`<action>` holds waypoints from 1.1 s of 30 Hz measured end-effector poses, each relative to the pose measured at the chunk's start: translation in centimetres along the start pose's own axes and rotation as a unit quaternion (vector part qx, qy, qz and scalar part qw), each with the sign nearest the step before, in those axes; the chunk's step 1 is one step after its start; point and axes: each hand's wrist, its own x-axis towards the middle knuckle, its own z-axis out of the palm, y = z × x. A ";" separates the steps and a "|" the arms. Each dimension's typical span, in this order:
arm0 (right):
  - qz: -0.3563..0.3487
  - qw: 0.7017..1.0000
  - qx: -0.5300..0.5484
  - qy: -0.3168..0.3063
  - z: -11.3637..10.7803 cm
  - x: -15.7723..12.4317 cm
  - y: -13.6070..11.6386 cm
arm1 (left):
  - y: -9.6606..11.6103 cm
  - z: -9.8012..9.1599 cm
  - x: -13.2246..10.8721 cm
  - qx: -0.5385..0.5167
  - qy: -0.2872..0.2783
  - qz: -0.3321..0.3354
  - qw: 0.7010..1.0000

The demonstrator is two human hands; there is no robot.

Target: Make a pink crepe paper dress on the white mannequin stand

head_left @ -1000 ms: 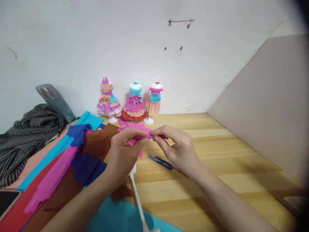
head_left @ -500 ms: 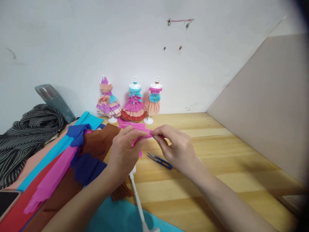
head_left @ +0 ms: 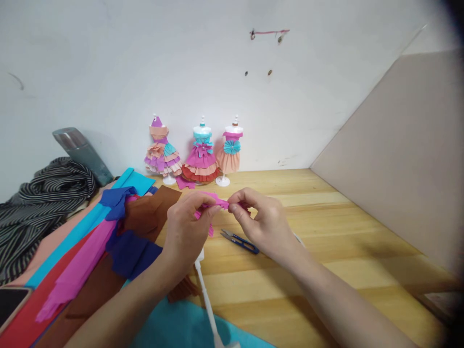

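Between my two hands a strip of pink crepe paper [head_left: 222,203] is pinched and bunched. My left hand [head_left: 188,222] grips it with thumb and forefinger, fingers curled in. From the other side my right hand [head_left: 263,220] pinches the same strip, its fingertips almost touching the left ones. More pink paper hangs below the left fingers. Under the hands lie blue-handled thread snips [head_left: 239,241] on the wooden table [head_left: 348,246]. A white stand [head_left: 207,299] lies partly behind my left wrist, its upper end hidden.
Three small dress forms in ruffled paper dresses [head_left: 158,150] [head_left: 202,154] [head_left: 231,152] stand against the wall. Colored crepe paper sheets [head_left: 83,270], a striped cloth [head_left: 43,193], a bottle [head_left: 83,152] and a phone [head_left: 12,304] occupy the left. Turquoise paper [head_left: 170,324] lies in front.
The pink strip's loose part has shifted down and in between my hands, uncovering table behind it. Some pink paper now shows by the right fingers. Both hands stay nearly in place.
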 end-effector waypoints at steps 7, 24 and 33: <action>0.093 0.993 0.064 0.022 0.2 -0.1 -0.1 | -0.2 0.3 -0.1 -0.072 0.030 -0.065 0.995; 0.024 0.996 0.068 0.055 0.2 -0.2 -0.2 | 1.1 0.0 -0.2 -0.151 0.050 -0.098 0.982; -0.029 0.994 0.087 0.052 0.1 -0.1 -0.3 | 0.6 0.5 -0.3 -0.193 0.069 -0.079 0.975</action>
